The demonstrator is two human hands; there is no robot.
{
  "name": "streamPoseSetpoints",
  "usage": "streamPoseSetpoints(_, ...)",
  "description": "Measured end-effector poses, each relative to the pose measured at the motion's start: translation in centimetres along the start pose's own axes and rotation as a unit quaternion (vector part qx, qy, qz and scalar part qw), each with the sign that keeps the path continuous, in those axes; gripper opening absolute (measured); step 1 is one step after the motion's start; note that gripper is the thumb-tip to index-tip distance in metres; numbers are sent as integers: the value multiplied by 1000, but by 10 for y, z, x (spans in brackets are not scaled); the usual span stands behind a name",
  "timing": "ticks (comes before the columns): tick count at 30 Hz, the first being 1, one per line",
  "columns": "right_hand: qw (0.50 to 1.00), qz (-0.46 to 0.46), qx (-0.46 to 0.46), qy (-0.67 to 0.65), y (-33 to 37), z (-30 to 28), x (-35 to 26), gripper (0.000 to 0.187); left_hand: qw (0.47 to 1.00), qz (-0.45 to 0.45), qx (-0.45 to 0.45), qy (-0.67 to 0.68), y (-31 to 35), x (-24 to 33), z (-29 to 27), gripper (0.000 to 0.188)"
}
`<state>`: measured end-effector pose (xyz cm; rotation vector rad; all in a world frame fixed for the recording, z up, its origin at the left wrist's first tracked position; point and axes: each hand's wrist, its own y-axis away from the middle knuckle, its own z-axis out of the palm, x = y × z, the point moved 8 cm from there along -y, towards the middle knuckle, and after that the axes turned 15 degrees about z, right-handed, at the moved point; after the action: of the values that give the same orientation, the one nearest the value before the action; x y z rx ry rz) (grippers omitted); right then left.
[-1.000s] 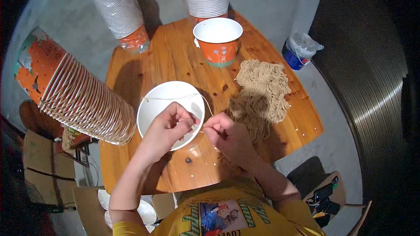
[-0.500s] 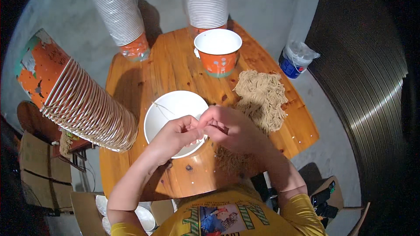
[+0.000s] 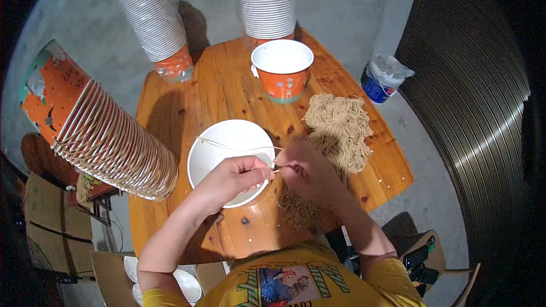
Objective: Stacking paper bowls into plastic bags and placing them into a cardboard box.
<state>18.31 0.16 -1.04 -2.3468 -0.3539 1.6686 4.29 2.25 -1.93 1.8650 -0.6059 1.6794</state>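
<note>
A white-lined paper bucket sits below my hands near the table's front edge, its mouth facing up. A tan string runs from its left rim across the mouth to my fingers. My left hand is closed in a pinch on the string at the bucket's right rim. Just to the right, my right hand is slightly blurred, its fingers drawn together at the string. A short length of string spans the small gap between the two hands. The right fingertips are partly hidden.
A heap of tan strings lies to the right on the wooden table. Behind stands an orange bucket. String-wrapped stacked buckets lean at left; bagged stacks stand at the back. A blue-and-white pail is on the floor.
My right hand has moved slightly right, away from the left, and the fingertips have parted. The string across the bucket's mouth now stretches further right. My left hand has barely moved.
</note>
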Motion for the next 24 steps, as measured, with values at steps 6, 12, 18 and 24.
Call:
streamPoseSetpoints(6,980,-92,16,176,10,3,-24,24,1000,16,-1,-1,-2,0,2,13)
streamPoseSetpoints(12,993,-82,38,74,20,9,-38,23,999,-1,-7,52,-4,1,6,12)
streamPoseSetpoints(18,972,-149,113,140,27,17,-38,22,987,-43,4,156,-2,-9,5,11)
streamPoseSetpoints(24,968,-165,55,182,32,21,-42,22,987,-50,14,152,3,-8,1,13)
